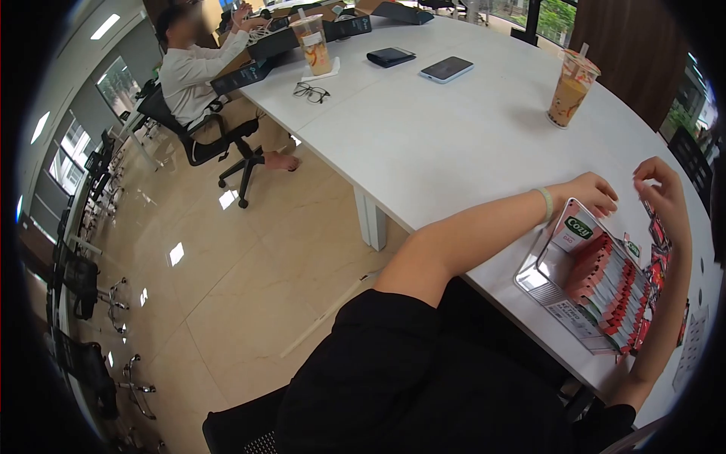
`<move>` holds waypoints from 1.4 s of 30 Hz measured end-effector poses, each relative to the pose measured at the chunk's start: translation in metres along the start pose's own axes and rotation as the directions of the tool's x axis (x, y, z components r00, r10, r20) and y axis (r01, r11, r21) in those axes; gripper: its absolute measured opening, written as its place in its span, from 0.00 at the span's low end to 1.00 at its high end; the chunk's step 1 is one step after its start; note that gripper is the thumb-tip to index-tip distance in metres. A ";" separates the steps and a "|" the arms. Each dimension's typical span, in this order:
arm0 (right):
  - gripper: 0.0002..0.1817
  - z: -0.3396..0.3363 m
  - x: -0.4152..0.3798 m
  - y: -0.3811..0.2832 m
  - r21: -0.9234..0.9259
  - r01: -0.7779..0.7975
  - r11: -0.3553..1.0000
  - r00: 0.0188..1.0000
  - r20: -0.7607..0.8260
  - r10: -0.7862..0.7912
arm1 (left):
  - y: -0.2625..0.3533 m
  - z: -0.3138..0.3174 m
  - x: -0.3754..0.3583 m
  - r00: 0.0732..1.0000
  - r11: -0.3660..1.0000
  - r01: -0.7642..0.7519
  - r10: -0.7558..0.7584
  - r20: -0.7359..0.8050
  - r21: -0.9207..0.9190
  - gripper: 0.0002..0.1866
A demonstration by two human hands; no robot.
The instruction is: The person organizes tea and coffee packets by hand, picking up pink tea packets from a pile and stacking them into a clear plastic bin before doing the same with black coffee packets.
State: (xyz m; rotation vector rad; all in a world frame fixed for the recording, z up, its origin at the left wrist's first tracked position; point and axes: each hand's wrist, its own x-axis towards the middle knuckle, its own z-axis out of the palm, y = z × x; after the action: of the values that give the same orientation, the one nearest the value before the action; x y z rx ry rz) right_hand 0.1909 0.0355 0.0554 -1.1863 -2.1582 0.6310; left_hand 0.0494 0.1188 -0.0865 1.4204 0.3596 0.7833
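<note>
A clear plastic box (541, 265) with a green "Cozy" label on its end panel stands near the table's edge. It holds rows of pink and red packets (605, 280). My left hand (594, 194), with a pale band at the wrist, is just beyond the label panel, its fingers bent downward and slightly apart. Nothing shows in it. My right hand (663, 185) is raised above loose red packets (659, 246) at the box's far side. Its fingers are loosely curved, with a gap to the thumb and no object visible between them. My right forearm partly hides the packets.
An iced drink cup (572, 91) stands farther along the white table (423, 151). Also on it are a phone (447, 69), a dark wallet (391, 57), glasses (311, 93) and another cup (313, 47). A person in a white shirt (189, 72) sits by dark boxes (274, 44).
</note>
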 end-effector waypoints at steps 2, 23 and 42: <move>0.06 -0.017 -0.001 0.031 -0.079 -0.030 0.996 0.996 -0.081 0.023 | 0.001 0.000 -0.002 0.999 1.000 0.031 -0.031 -0.029 -0.002 0.21; 0.32 -0.044 -0.042 0.211 -0.635 -0.528 0.564 0.843 -0.312 0.438 | 0.004 -0.003 0.000 0.998 0.998 0.066 -0.066 0.023 -0.006 0.23; 0.20 -0.076 -0.041 0.252 -0.722 -0.162 0.673 0.986 -0.136 0.092 | 0.006 -0.006 0.002 0.996 0.996 0.078 -0.076 0.042 -0.047 0.27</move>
State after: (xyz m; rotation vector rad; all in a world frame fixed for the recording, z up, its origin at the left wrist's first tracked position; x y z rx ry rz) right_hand 0.4083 0.1325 -0.0648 -1.7375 -2.3241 -0.3102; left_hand 0.0452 0.1242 -0.0810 1.3672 0.3597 0.6954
